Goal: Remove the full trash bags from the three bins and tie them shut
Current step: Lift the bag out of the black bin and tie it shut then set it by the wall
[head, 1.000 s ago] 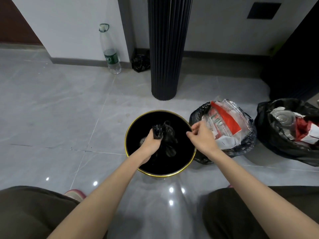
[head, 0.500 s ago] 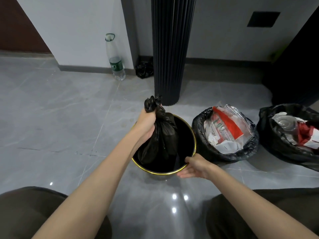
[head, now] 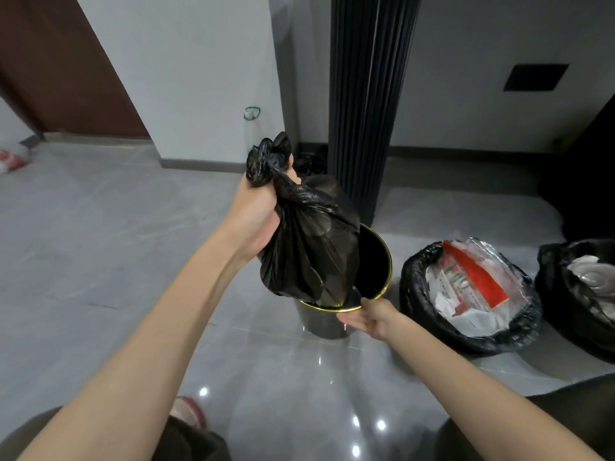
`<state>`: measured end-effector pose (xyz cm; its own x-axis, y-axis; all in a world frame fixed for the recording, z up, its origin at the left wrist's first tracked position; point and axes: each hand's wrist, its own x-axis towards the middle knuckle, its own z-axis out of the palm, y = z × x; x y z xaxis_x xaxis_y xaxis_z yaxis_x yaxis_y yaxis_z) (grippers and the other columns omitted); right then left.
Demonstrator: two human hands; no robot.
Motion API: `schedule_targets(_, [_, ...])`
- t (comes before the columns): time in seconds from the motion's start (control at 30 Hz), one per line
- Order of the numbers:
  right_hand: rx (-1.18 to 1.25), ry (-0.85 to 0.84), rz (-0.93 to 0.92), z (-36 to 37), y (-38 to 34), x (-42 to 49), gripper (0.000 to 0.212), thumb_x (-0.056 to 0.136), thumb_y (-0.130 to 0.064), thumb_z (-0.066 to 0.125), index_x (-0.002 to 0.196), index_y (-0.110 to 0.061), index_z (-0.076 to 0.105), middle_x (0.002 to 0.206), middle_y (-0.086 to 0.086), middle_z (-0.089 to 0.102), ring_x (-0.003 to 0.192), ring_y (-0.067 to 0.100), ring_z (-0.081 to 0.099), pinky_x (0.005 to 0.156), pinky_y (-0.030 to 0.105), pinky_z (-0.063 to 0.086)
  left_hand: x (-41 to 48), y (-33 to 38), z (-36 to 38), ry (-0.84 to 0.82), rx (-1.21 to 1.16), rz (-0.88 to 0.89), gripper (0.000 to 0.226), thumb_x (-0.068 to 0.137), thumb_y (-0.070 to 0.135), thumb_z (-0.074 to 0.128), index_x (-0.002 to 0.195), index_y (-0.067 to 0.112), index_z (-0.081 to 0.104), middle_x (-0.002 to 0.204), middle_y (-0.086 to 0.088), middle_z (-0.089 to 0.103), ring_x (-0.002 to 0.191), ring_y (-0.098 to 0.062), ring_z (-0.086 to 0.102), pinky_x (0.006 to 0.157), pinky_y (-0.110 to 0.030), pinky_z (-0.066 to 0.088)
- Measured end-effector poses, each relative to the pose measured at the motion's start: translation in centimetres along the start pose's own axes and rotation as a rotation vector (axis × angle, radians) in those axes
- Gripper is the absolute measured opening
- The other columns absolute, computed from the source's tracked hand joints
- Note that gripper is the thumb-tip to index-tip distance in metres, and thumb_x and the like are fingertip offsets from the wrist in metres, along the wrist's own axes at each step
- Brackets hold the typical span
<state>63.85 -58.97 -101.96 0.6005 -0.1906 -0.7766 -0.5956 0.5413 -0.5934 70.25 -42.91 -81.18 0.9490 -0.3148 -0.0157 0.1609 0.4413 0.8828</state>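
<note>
**Bag held up at the mouth of the gold-rimmed bin**

The left hand (head: 256,211) gripped the gathered neck of a crumpled black plastic trash bag (head: 309,254), fingers clenched round the twist, a tuft of plastic sticking out above the fist. The bag hung over the round black bin with a gold rim (head: 386,271), most of its bulk above the rim and its lower end just inside the near edge. The right hand (head: 366,319) lay against the near side of that bin, fingers straight and released, touching the rim and outer wall. Just right of the bin sat a black-lined bin stuffed with red and white packaging (head: 416,287), its liner open; further right a second open black-lined bin of crumpled waste (head: 549,261) was partly cut off. Behind the bin rose a dark ribbed column (head: 366,94), and behind and to its left stood a clear plastic bottle (head: 252,119). All bins stood on a glossy grey tiled floor (head: 100,244).
</note>
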Motion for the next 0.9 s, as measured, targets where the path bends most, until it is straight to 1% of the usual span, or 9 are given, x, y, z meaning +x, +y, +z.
schedule_targets(0.1, [0.072,0.007,0.003,1.4,-1.1,-0.3,0.037,0.103,-0.006,0.023,0.136,0.010,0.029,0.117,0.039,0.056,0.109,0.043,0.060,0.093,0.044,0.049,-0.1,1.4,-0.1,-0.033,-0.006,0.044,0.022,0.096,0.003,0.042,0.084,0.016,0.054,0.056,0.009,0.048,0.060,-0.006,0.044,0.063,-0.013,0.044])
schedule_targets(0.2, [0.150,-0.039,-0.008,2.7,-1.9,-0.3,0.038,0.103,-0.007,0.019,0.131,0.004,0.043,0.067,0.017,0.071,0.062,0.022,0.071,0.052,0.024,0.056,-0.3,2.2,-0.2,-0.048,-0.001,0.072,0.023,0.096,0.003,0.041,0.082,0.017,0.054,0.057,0.009,0.048,0.061,-0.006,0.042,0.059,-0.012,0.044])
schedule_targets(0.23, [0.136,-0.047,-0.015,2.8,-2.1,0.1,0.040,0.103,-0.008,0.019,0.134,0.003,0.042,0.070,0.013,0.073,0.070,0.020,0.071,0.052,0.024,0.056,-0.4,2.3,-0.4,-0.048,0.004,0.079,0.025,0.096,0.002,0.041,0.082,0.017,0.054,0.057,0.009,0.050,0.063,-0.006,0.043,0.060,-0.012,0.044])
schedule_targets(0.33, [0.042,-0.032,0.003,2.5,-2.5,0.6,0.042,0.101,-0.007,0.025,0.142,-0.002,0.033,0.133,0.011,0.056,0.128,0.026,0.047,0.098,0.034,0.046,-0.9,2.1,-1.0,-0.036,0.003,0.062,0.026,0.096,0.001,0.041,0.083,0.018,0.056,0.058,0.011,0.052,0.067,-0.006,0.043,0.064,-0.013,0.044])
schedule_targets(0.37, [-0.015,-0.020,-0.017,2.5,-2.6,0.4,0.042,0.101,-0.008,0.029,0.142,-0.003,0.035,0.136,0.012,0.052,0.127,0.027,0.046,0.100,0.037,0.043,-1.2,1.9,-1.3,-0.022,-0.002,0.047,0.025,0.097,0.003,0.040,0.083,0.017,0.055,0.057,0.011,0.051,0.066,-0.006,0.043,0.063,-0.013,0.044])
schedule_targets(0.47, [-0.224,0.079,-0.280,2.6,-2.8,-0.8,0.038,0.098,-0.009,0.039,0.136,-0.008,0.043,0.102,0.005,0.057,0.084,0.016,0.053,0.069,0.027,0.044,-2.0,0.5,-2.3,0.059,0.036,-0.011,0.023,0.097,0.003,0.041,0.083,0.015,0.054,0.057,0.009,0.049,0.064,-0.006,0.042,0.061,-0.014,0.043])
schedule_targets(0.63, [-0.444,0.033,-0.685,3.7,-2.8,-5.5,0.018,0.096,-0.017,0.050,0.109,-0.023,0.060,0.118,0.003,0.061,0.106,0.016,0.056,0.091,0.030,0.046,-3.8,-4.6,-3.7,0.256,0.151,-0.179,0.021,0.095,0.010,0.047,0.109,-0.003,0.057,0.078,0.005,0.056,0.063,0.002,0.061,0.063,-0.015,0.052])
schedule_targets(0.7, [-0.497,-0.117,-0.683,3.7,-2.5,-8.0,0.018,0.095,-0.016,0.050,0.100,-0.027,0.062,0.111,-0.001,0.066,0.099,0.012,0.059,0.086,0.026,0.048,-5.1,-6.5,-4.0,0.298,0.205,-0.252,0.017,0.097,0.011,0.044,0.094,0.002,0.058,0.079,-0.005,0.058,0.048,0.000,0.059,0.050,-0.015,0.048])
schedule_targets(0.9, [-0.762,-0.379,-0.575,1.4,-0.7,-12.1,0.034,0.084,0.003,0.055,0.105,-0.023,0.059,0.105,-0.008,0.066,0.099,0.012,0.062,0.089,0.025,0.049,-7.8,-11.2,-5.0,0.243,0.308,-0.406,0.028,0.100,0.012,0.035,0.082,0.010,0.056,0.082,-0.008,0.063,0.073,-0.015,0.060,0.064,-0.025,0.049])
